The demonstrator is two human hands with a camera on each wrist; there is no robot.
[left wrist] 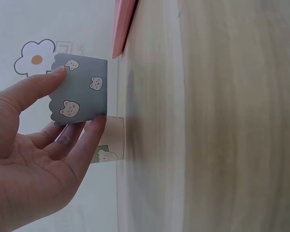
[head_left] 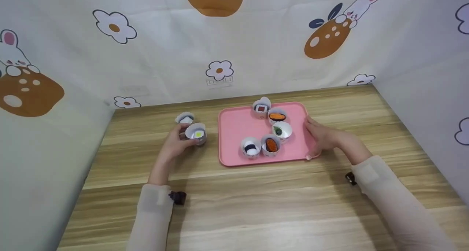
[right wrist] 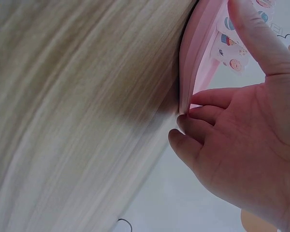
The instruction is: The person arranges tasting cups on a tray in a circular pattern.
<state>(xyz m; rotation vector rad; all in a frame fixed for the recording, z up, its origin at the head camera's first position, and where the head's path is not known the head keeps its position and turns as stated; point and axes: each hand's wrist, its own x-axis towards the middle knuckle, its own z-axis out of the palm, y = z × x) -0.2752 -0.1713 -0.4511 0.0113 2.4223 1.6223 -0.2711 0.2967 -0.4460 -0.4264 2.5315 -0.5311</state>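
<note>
My left hand (head_left: pixel 176 141) grips a grey paper cup (left wrist: pixel 82 92) printed with bear faces, thumb on one side and fingers on the other. A white piece with a yellow-green centre lies inside that cup. Its base is slightly above the table, left of the pink tray (head_left: pixel 234 124). Close behind stands another paper cup (head_left: pixel 185 118) holding a white piece. At the tray's right side is my right hand (head_left: pixel 324 135), fingers spread and touching the rim, thumb near the front corner. In the right wrist view, the fingertips (right wrist: pixel 186 121) meet the tray's edge.
Several cups with sushi-like toys stand on the tray: dark red-centred at the back, orange (head_left: pixel 277 117), green-topped (head_left: pixel 282 130), orange-red (head_left: pixel 271 145) and black-banded white (head_left: pixel 251 148). Around them lies a wood-grain table (head_left: pixel 249 207). Patterned cloth (head_left: pixel 168 60) hangs behind and beside it.
</note>
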